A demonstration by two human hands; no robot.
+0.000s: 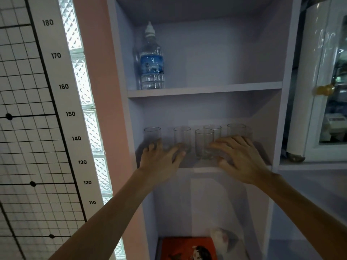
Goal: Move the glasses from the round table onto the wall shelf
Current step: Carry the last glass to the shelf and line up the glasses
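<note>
Several clear drinking glasses stand upright in a loose row on the middle board of the pale lilac wall shelf (199, 168). One glass (152, 134) is at the far left, another glass (181, 136) beside it, and a nearer glass (204, 141) stands in the middle. My left hand (159, 158) reaches in front of the two left glasses, fingers spread, holding nothing. My right hand (238, 156) hovers with fingers apart beside the middle glass, covering the bases of the two right-hand glasses. The round table is out of view.
A water bottle (152, 61) stands on the upper board at the left. An orange book (187, 248) and a white object lie in the lower compartment. A height chart (62, 87) hangs on the left wall. A glass-door cabinet (326, 91) is at the right.
</note>
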